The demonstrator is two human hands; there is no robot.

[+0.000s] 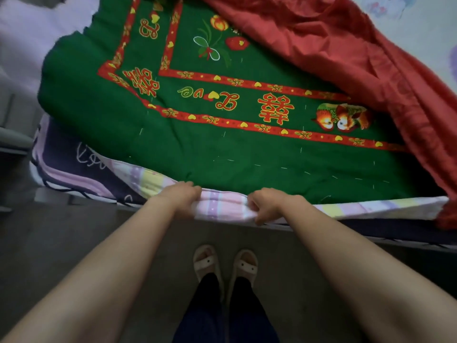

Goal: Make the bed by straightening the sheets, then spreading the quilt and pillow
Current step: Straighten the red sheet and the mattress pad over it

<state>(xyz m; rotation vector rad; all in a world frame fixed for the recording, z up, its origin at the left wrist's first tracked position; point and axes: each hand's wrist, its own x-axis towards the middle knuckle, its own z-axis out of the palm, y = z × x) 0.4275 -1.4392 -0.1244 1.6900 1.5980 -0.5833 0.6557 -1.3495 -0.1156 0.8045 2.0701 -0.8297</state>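
Head view: the green quilt (222,149) is lying spread out, its red-bordered pattern facing up. Along the quilt's near edge a pastel striped sheet (371,206) is sticking out from under it, and both hands are gripping it there. The left hand (184,195) is curling its fingers over the sheet's fold just below the quilt's edge. The right hand (265,205), near it, is pinching a bunch of the same sheet between curled fingers and thumb. A red cloth (346,58) is lying crumpled over the quilt's far right part. A dark purple sheet (64,154) is showing beneath the quilt's left corner. Below the quilt's near edge, on the grey floor (61,243), the person is standing in pale slippers (207,263).
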